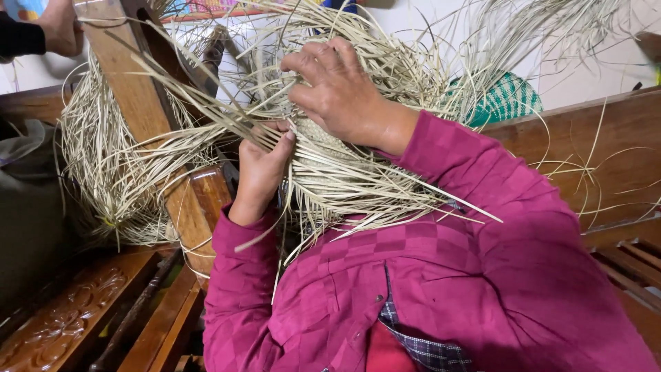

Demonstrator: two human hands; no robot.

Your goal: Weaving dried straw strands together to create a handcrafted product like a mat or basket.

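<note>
- While the right hand (341, 93) pressed on the woven piece (323, 148), its fingers lay spread over loose straw (206, 114).
- The left hand (260, 172) pinched 1 strand, fingers together.
- A wooden post (131, 89) stood beside them.

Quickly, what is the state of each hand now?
Left hand: closed, gripping pale straw strands.
Right hand: fingers curled, pressing on the woven straw piece.
</note>
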